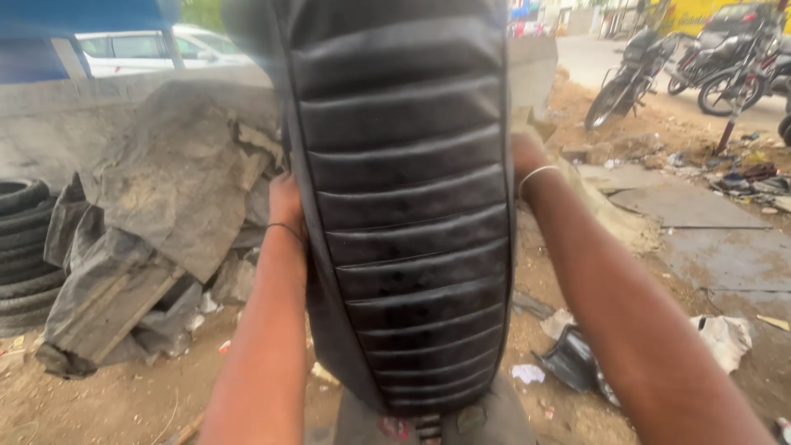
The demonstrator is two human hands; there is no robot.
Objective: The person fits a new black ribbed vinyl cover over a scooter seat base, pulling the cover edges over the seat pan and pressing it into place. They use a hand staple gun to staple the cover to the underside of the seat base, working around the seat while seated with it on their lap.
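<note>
1. One black ribbed motorcycle seat, centre of frame, stands upright on its narrow end, low by the person's lap.
2. Left hand grips its left edge; right hand its right edge. Fingers curl behind the seat, hidden; the two-sided hold likely steadies it upright.
3. Each wrist carries one band.
4. Left of frame: stacked tyres and a grey tarp.
5. Upper right: at least two parked motorcycles.
6. Dirt ground, littered.

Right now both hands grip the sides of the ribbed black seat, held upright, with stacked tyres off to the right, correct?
Not quite: the stacked tyres are off to the left, as the head view shows. The left hand and right hand do grip the sides of the upright ribbed black seat.
</note>
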